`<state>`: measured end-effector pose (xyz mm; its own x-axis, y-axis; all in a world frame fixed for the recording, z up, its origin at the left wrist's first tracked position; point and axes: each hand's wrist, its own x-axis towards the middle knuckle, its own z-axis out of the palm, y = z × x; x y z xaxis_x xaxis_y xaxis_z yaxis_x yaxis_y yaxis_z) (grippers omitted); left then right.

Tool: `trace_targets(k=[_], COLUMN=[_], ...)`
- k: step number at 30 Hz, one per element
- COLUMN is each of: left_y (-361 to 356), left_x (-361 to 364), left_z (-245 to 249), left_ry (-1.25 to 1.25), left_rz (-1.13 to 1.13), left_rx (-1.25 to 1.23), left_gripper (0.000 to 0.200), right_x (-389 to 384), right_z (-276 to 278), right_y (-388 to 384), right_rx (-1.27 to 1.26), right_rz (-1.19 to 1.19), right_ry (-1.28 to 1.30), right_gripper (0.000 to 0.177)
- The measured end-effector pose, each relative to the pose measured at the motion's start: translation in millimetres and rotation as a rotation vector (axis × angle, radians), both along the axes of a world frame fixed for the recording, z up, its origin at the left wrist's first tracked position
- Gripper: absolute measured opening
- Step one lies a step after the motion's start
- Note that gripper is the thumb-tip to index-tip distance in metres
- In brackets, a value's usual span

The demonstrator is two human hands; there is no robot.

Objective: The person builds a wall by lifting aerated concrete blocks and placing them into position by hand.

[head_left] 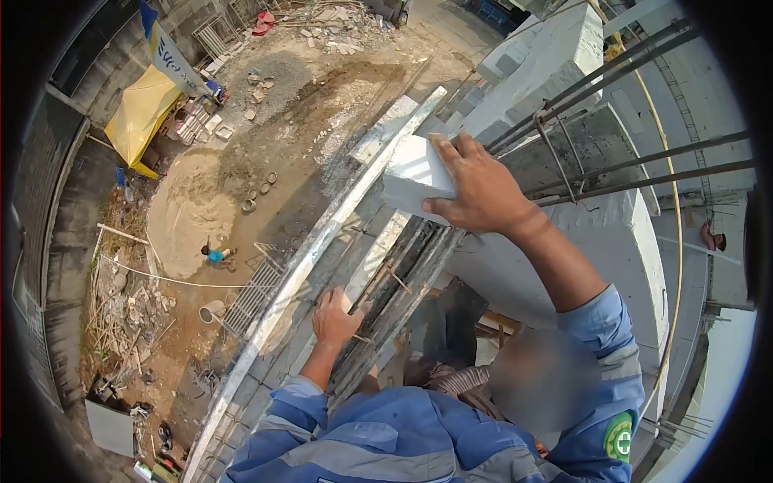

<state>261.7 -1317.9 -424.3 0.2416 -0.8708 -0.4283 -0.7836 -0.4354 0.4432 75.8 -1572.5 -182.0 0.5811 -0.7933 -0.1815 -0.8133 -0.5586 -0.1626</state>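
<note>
My right hand (483, 185) grips a white block (416, 173) by its right end, fingers over the top and thumb on the near side. The block is beside the long pale beam (322, 229) at the wall's edge. Lower and to the left, my left hand (336, 315) lies with its fingers apart on a narrow pale board (378, 253) along the wall top, holding nothing that shows. Between the board and my body runs a grey timber (403, 310).
Steel bars (644, 169) with a tie loop jut out at the right, near white block walls (555, 72). A yellow hose (672, 201) hangs beyond. Far below at left are a sand pile (189, 201), a person (216, 255) and a metal rack (254, 294).
</note>
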Motion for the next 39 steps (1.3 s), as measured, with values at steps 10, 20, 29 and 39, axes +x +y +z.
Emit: trace_targets(k=[10, 20, 29, 39], left_y=[-2, -1, 6, 5], left_x=[5, 4, 0, -4], left_z=[17, 16, 5, 5], left_ry=[0.330, 0.302, 0.269, 0.248], left_rz=[0.124, 0.092, 0.113, 0.141], left_rx=[0.200, 0.134, 0.089, 0.019], left_gripper=[0.097, 0.093, 0.096, 0.095], right_x=[29, -14, -69, -63], right_z=[-182, -196, -241, -286], right_y=[-203, -299, -330, -288], right_rx=[0.017, 0.262, 0.430, -0.086], right_rz=[-0.576, -0.684, -0.565, -0.637], right_ry=[0.358, 0.654, 0.628, 0.366], right_gripper=[0.075, 0.057, 0.051, 0.114])
